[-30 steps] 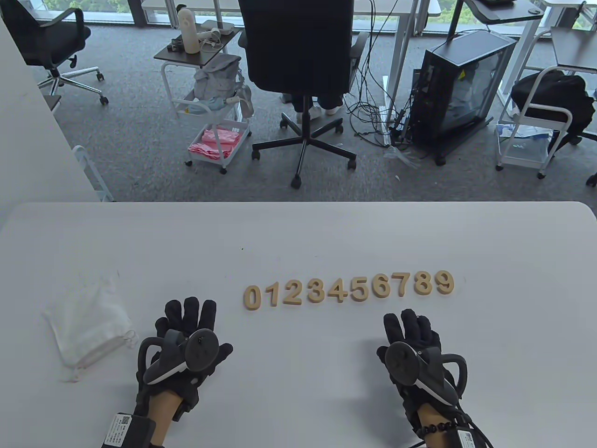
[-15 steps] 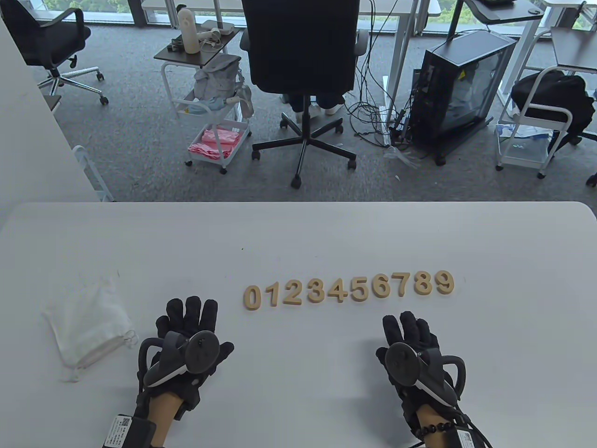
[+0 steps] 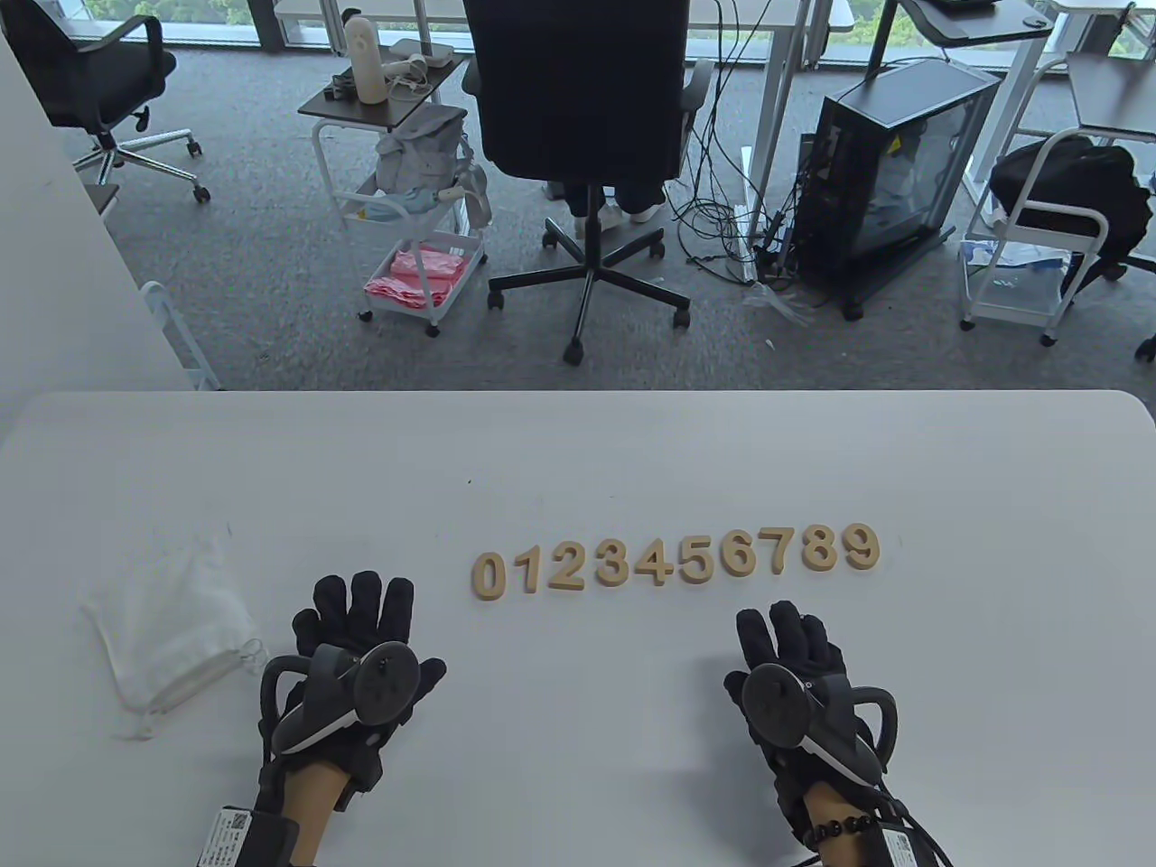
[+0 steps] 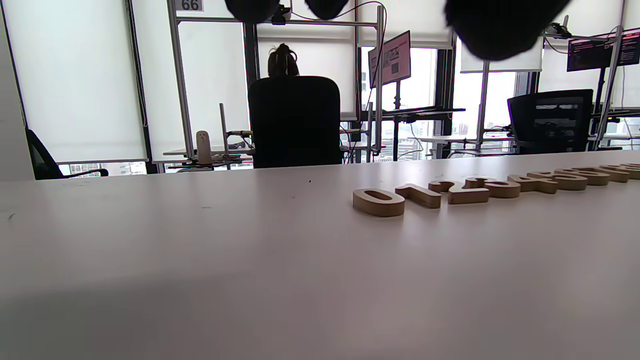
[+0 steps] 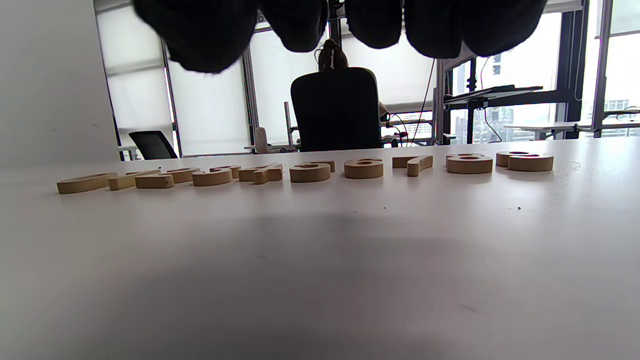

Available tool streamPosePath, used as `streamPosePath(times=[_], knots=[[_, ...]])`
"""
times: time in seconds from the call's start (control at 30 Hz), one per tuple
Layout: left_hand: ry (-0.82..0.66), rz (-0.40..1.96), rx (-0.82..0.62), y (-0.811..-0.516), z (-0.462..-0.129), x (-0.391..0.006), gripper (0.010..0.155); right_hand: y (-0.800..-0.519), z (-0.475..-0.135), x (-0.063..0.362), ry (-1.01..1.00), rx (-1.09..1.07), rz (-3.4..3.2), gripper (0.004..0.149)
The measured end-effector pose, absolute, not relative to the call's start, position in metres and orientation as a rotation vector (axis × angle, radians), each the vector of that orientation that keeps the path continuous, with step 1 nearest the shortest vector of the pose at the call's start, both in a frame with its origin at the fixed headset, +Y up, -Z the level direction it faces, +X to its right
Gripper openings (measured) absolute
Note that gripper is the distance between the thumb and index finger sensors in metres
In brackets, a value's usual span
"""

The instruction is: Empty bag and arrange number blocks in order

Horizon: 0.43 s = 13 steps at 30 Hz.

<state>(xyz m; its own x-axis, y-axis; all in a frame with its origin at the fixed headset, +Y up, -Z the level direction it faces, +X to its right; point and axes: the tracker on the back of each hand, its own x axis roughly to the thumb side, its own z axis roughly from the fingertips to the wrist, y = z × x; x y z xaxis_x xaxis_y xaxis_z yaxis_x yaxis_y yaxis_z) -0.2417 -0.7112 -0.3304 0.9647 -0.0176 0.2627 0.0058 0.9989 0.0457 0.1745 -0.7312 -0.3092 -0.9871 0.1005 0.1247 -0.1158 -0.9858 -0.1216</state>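
Ten wooden number blocks (image 3: 675,560) lie flat in one row on the white table (image 3: 578,452), reading 0 to 9 from left to right. The same row shows in the left wrist view as number blocks (image 4: 490,187) and in the right wrist view as number blocks (image 5: 310,171). A white drawstring bag (image 3: 167,623) lies limp at the left. My left hand (image 3: 357,623) hovers near the front edge, left of the 0, fingers straight, holding nothing. My right hand (image 3: 790,641) hovers below the 6 and 7, fingers straight and empty.
Beyond the table's far edge stand a black office chair (image 3: 582,108) with a person seated in it, a white rolling cart (image 3: 415,208) and a black computer case (image 3: 890,172). Another cart (image 3: 1030,244) is at the right.
My left hand has shifted slightly left and forward. My right hand has drifted a little left. The blocks and bag have not moved.
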Motion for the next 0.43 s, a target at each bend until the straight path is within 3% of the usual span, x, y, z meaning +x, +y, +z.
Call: streamPosePath(times=[0.43], knots=[[-0.266,-0.006,0.078,-0.7074,-0.3270,-0.2430,0.089,-0.7322,-0.3073,0.1730,-0.211,0.166,3.017,0.067]])
